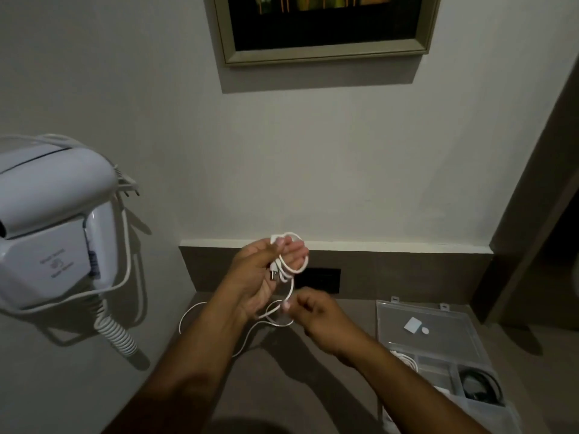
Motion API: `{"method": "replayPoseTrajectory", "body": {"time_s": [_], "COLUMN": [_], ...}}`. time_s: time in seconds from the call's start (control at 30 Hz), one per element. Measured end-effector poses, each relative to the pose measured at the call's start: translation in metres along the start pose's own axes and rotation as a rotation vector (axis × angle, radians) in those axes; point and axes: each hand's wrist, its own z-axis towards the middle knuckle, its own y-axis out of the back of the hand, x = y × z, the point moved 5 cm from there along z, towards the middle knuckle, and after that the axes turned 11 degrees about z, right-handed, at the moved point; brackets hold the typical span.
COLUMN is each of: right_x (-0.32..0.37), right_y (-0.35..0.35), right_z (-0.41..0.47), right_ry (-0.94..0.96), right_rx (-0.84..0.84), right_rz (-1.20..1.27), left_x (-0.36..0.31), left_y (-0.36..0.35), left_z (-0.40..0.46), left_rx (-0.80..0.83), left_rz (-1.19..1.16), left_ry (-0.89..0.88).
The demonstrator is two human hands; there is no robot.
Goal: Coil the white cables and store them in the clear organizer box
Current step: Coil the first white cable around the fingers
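A white cable (289,264) is looped around the fingers of my left hand (255,277), which is raised above the counter with the cable's USB plug hanging at the palm. My right hand (316,317) pinches the same cable lower down, just below and right of the left hand. The loose remainder of the cable trails down in a curve onto the counter (282,386) behind my left forearm. The clear organizer box (438,346) lies open at the right; a coiled white cable (407,360) and a coiled black cable (479,386) sit in its compartments.
A white wall-mounted hair dryer (53,223) with a spiral cord hangs at the left. A dark socket plate (318,280) sits in the backsplash behind my hands. A framed picture (322,26) hangs on the wall above. A dark door frame (532,214) borders the right.
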Motion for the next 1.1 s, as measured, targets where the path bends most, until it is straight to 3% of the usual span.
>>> {"method": "replayPoseTrajectory", "body": {"time_s": [0.1, 0.13, 0.2, 0.27, 0.4, 0.53, 0.6, 0.7, 0.77, 0.83, 0.93, 1.1], "right_x": [-0.005, -0.003, 0.004, 0.016, 0.038, 0.052, 0.058, 0.062, 0.052, 0.037, 0.017, 0.031], "right_y": [-0.015, -0.015, 0.003, 0.023, 0.046, 0.042, 0.044, 0.055, 0.052, 0.030, -0.005, -0.016], "right_z": [-0.010, -0.010, -0.009, -0.010, -0.004, 0.012, 0.018, 0.032, 0.042, 0.042, 0.027, 0.005], "right_ry": [-0.038, -0.021, 0.119, 0.264, 0.470, 0.635, 0.653, 0.510, 0.367, 0.270, 0.198, -0.011], "right_rx": [0.056, -0.015, -0.315, -0.579, -0.700, -0.544, -0.589, -0.596, -0.403, -0.188, -0.082, 0.101], "right_rz": [-0.070, -0.020, 0.020, -0.078, -0.486, -0.916, -0.989, -0.916, -0.827, -0.575, -0.412, -0.253], "left_x": [-0.016, -0.018, -0.016, -0.009, -0.001, -0.004, -0.007, -0.010, -0.014, -0.021, -0.031, -0.045], "left_y": [0.002, 0.001, -0.002, -0.003, -0.005, -0.011, -0.015, -0.021, -0.028, -0.030, -0.018, 0.002], "left_z": [0.005, 0.005, 0.002, -0.003, -0.011, -0.018, -0.022, -0.028, -0.030, -0.026, -0.018, -0.019], "left_rx": [-0.086, -0.085, -0.064, -0.054, -0.052, 0.009, 0.055, 0.122, 0.149, 0.086, -0.085, -0.226], "left_rz": [0.062, 0.082, 0.095, 0.101, 0.224, 0.499, 0.579, 0.602, 0.514, 0.391, 0.322, 1.038], "left_ry": [-0.091, -0.092, -0.064, -0.028, 0.019, 0.060, 0.077, 0.063, 0.010, -0.089, -0.205, -0.492]}}
